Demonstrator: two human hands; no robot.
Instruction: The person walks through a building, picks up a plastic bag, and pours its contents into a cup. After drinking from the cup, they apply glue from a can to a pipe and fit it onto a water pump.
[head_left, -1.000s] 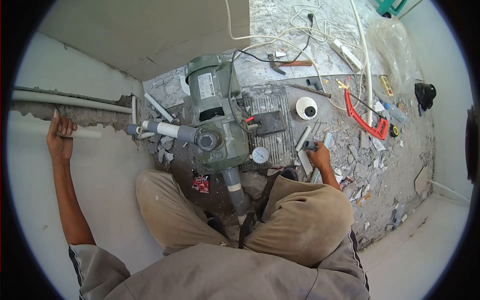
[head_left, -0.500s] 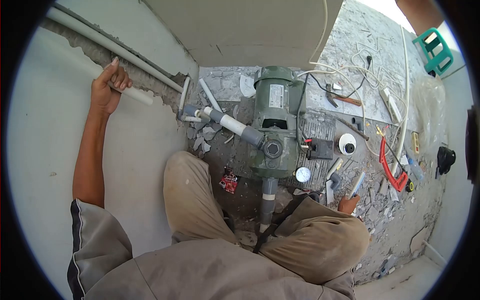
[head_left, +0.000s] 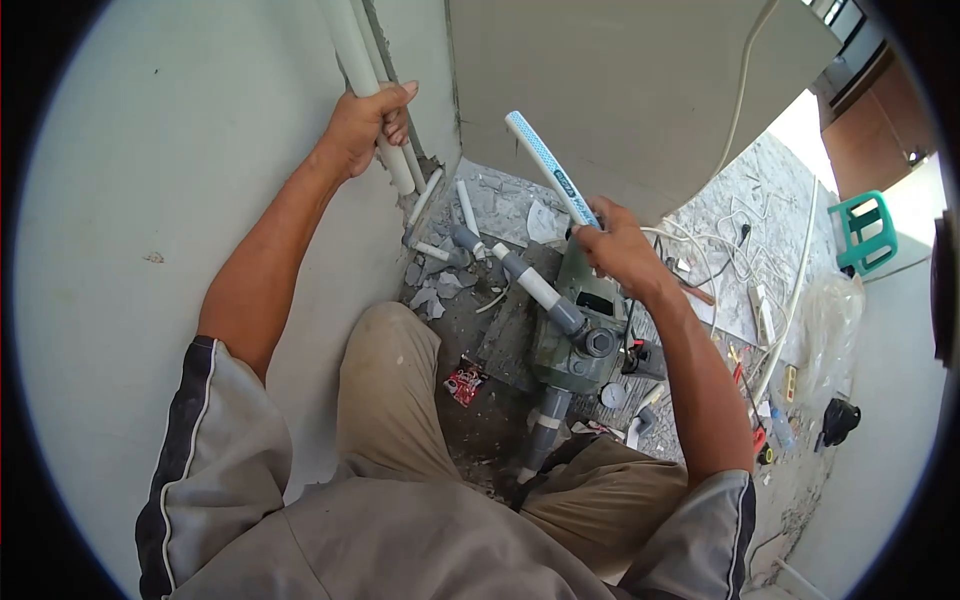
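My left hand (head_left: 372, 128) is closed round a long white PVC pipe (head_left: 348, 45), which stands close beside the wall groove. Its lower end (head_left: 401, 182) is free, a little above the corner pipework. A second white pipe (head_left: 412, 168) runs behind it in the groove. My right hand (head_left: 618, 245) is closed on a short white pipe with blue print (head_left: 548, 165), tilted up and to the left over the pump. The green water pump (head_left: 565, 355) sits between my legs and the wall, partly hidden by my right hand. A grey-and-white pipe assembly (head_left: 540, 290) leads off it toward the corner.
A pressure gauge (head_left: 613, 396) lies beside the pump. Rubble and a red packet (head_left: 465, 382) are on the floor. A white cable (head_left: 742, 95) hangs at the right. Further off are a power strip (head_left: 762, 312), a clear plastic bag (head_left: 828, 320) and a green stool (head_left: 866, 232).
My right hand has risen from the floor at the right with the short printed pipe, to above the pump. My left hand still grips the long pipe, now steeper in view. The view has shifted.
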